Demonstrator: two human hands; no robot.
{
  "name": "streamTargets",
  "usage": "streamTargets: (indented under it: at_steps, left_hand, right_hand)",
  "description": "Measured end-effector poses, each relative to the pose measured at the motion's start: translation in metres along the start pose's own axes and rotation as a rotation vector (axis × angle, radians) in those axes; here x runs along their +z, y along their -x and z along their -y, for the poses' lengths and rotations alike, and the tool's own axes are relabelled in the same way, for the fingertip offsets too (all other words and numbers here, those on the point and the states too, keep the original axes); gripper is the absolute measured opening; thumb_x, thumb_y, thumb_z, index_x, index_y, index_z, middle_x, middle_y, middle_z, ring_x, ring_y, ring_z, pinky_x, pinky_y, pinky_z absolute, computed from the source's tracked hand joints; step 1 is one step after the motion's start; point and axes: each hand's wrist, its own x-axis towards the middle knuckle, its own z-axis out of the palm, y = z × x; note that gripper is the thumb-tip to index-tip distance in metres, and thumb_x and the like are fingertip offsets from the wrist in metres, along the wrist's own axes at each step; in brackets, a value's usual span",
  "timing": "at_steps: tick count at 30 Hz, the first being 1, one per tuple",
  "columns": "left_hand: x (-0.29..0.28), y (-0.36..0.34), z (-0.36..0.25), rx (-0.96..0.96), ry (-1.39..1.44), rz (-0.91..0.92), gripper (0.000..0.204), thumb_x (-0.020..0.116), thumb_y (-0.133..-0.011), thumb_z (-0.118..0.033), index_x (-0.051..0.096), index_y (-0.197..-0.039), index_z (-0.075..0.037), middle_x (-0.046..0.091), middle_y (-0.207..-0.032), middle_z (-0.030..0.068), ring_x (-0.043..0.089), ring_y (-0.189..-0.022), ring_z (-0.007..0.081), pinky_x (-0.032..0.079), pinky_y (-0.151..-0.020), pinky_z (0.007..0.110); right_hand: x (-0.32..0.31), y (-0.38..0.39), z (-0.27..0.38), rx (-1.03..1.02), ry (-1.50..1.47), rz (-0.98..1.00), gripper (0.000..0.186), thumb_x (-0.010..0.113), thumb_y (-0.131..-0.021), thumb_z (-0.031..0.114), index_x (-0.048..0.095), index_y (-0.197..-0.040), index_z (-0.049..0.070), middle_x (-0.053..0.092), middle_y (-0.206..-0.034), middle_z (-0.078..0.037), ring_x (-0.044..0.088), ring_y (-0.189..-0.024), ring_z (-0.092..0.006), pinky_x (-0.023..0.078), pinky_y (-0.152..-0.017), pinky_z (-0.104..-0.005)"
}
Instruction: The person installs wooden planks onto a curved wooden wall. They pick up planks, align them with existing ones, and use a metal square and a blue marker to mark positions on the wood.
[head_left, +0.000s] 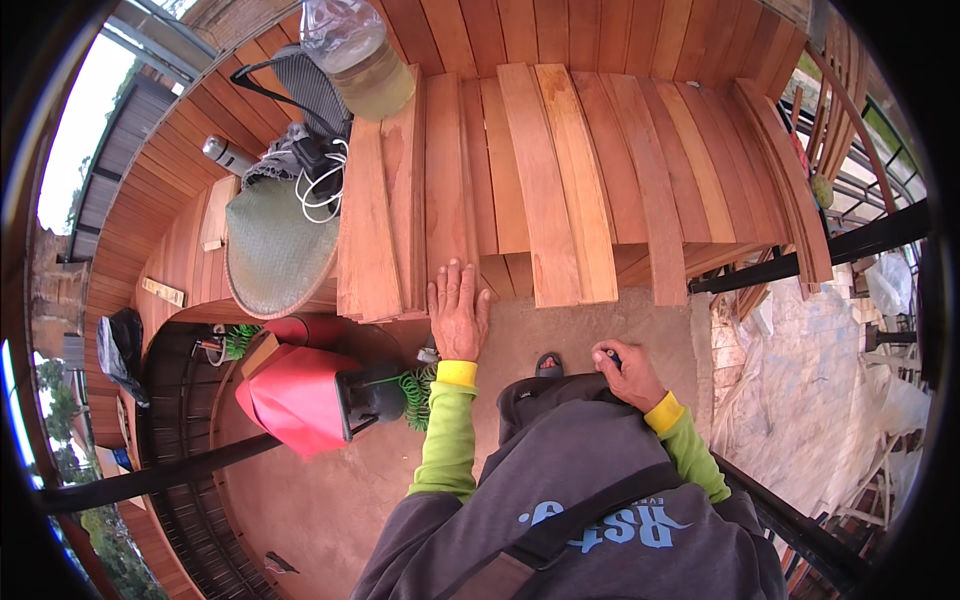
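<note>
Slatted bench (752,185), long reddish-brown boards (449,170)

Planks (452,190) on bench (735,190), hat (280,245) at left

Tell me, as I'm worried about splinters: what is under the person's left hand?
Under the bare left hand is the near part of a long, flat reddish-brown wooden plank; the surface beneath the palm is covered.

From the right hand (628,372), open room above the brown concrete floor (520,325) runs toward 10 o'clock; a long reddish-brown wooden plank (655,215) juts out at 1. From the left hand (459,308), stacked reddish wooden boards (382,230) block 11, a red sheet-covered machine (295,400) 8.
</note>
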Motion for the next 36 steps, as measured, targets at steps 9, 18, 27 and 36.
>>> streamTargets:
  at_steps: [9, 18, 27, 36]
  left_hand:
    - [-0.011, 0.004, -0.012, -0.018, 0.075, -0.103, 0.046, 0.057, -0.089, -0.024, 0.049, -0.129, -0.002, 0.044, -0.139, 0.0151, 0.041, -0.128, 0.0315, 0.030, -0.105, 0.047]
    - [0.004, 0.071, -0.109, 0.310, 0.697, 0.163, 0.028, 0.064, -0.073, 0.002, 0.061, -0.101, -0.002, 0.063, -0.082, 0.0103, 0.061, -0.073, 0.0260, 0.049, -0.063, 0.036]
    - [-0.003, 0.048, -0.128, 0.233, 0.784, 0.315, 0.032, 0.060, -0.075, 0.000, 0.062, -0.106, -0.006, 0.063, -0.086, 0.0135, 0.063, -0.077, 0.0321, 0.052, -0.065, 0.038]
    - [0.026, 0.066, -0.155, 0.252, 0.884, 0.538, 0.023, 0.061, -0.082, -0.007, 0.063, -0.105, -0.004, 0.065, -0.093, 0.0172, 0.064, -0.079, 0.0311, 0.052, -0.068, 0.037]
  right_hand:
    - [0.003, 0.007, 0.002, -0.056, 0.020, -0.030, 0.016, 0.056, -0.090, 0.014, 0.060, -0.091, -0.001, 0.058, -0.066, -0.013, 0.057, -0.059, -0.0206, 0.046, -0.058, -0.0302]
    - [-0.018, 0.024, -0.005, 0.039, -0.081, -0.358, 0.016, 0.055, -0.092, 0.010, 0.064, -0.101, 0.000, 0.061, -0.070, -0.004, 0.055, -0.064, -0.0083, 0.045, -0.061, -0.0237]
    - [-0.035, 0.042, -0.003, 0.113, -0.053, -0.438, 0.017, 0.058, -0.092, 0.014, 0.065, -0.096, 0.000, 0.057, -0.066, -0.004, 0.049, -0.060, -0.0089, 0.043, -0.057, -0.0256]
    - [-0.045, 0.067, -0.022, 0.086, 0.007, -0.497, 0.016, 0.053, -0.091, 0.008, 0.063, -0.099, -0.002, 0.065, -0.084, -0.010, 0.058, -0.074, -0.0145, 0.048, -0.070, -0.0277]
